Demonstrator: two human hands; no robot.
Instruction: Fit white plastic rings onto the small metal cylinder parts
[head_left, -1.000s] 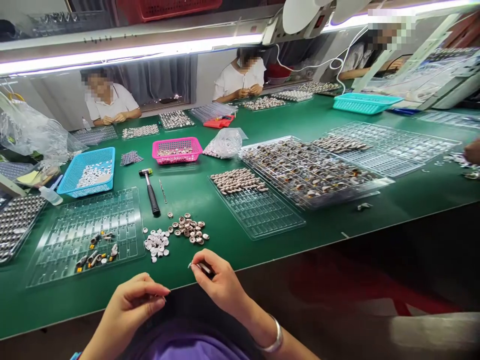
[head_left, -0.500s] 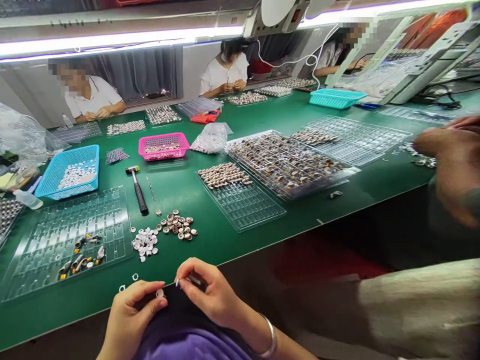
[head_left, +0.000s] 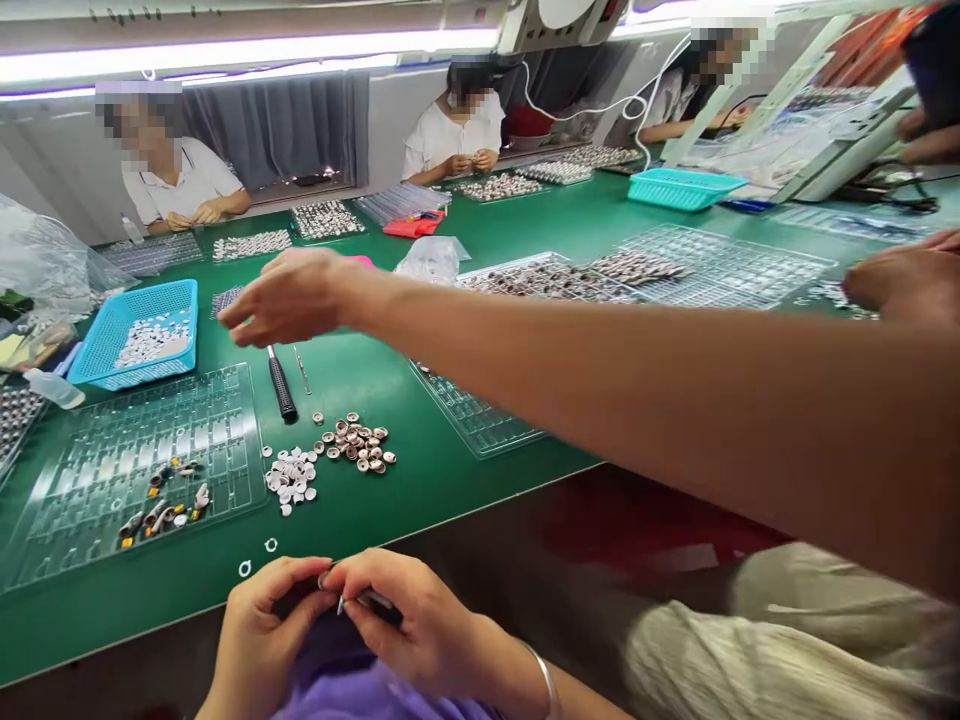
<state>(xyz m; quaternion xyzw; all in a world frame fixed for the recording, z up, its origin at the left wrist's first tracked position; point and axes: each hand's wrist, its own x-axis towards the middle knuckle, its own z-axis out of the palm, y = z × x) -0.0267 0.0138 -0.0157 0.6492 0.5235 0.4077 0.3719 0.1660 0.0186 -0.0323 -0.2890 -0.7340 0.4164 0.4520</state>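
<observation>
My left hand (head_left: 271,615) is closed in a pinch on a small round cap (head_left: 324,580), mostly covered by the fingers. My right hand (head_left: 412,615) touches it at the fingertips, pinching a slim pale-tipped piece (head_left: 341,604) whose exact kind I cannot make out. Both hands are over my lap at the table's front edge. Just beyond them lie two white rings (head_left: 245,568), a pile of white discs (head_left: 291,475) and a pile of brownish round caps (head_left: 360,445).
A co-worker's arm (head_left: 600,370) reaches across from the right, above the hammer (head_left: 282,385) and clear trays. At left are a clear tray (head_left: 225,400) with small parts and a blue basket (head_left: 97,345) of white pieces. Other people sit across the green table (head_left: 450,500).
My right hand has moved left and come together with my left hand at the cap. A co-worker's arm has reached in from the right, covering the pink basket and part of the trays.
</observation>
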